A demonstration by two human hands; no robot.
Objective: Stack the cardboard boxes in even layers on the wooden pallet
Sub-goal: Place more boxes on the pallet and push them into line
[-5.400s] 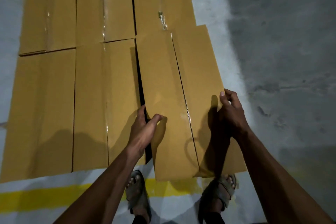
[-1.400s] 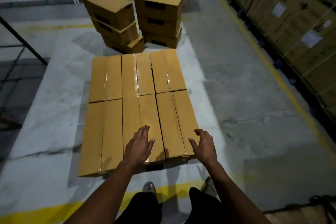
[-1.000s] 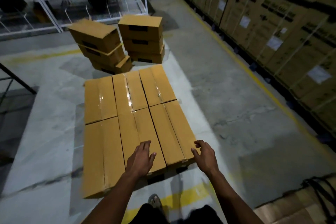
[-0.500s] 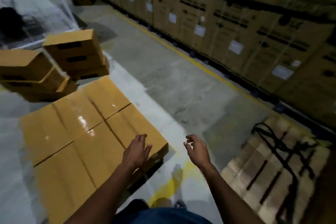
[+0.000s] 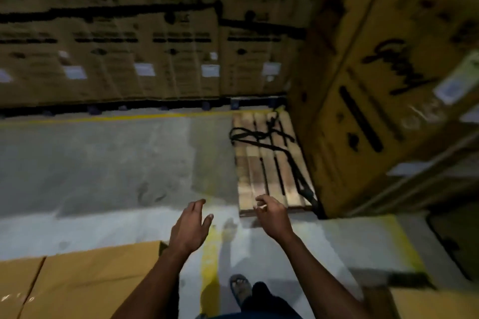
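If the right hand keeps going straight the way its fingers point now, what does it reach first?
Probably the near end of the bare wooden pallet on the floor just ahead. The right hand is empty, fingers loosely curled. Depth is unclear; it may pass above the slats.

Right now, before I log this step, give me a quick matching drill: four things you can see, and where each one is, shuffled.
Things:
1. left hand
2. black strap
3. stacked boxes
4. white labels

Places:
A. on the cartons along the far wall
B. lying across the slats of the bare pallet
C. bottom left corner of the view
D. in the air above the pale floor, holding nothing

Pairs: 1-D, 2-B, 3-C, 4-A
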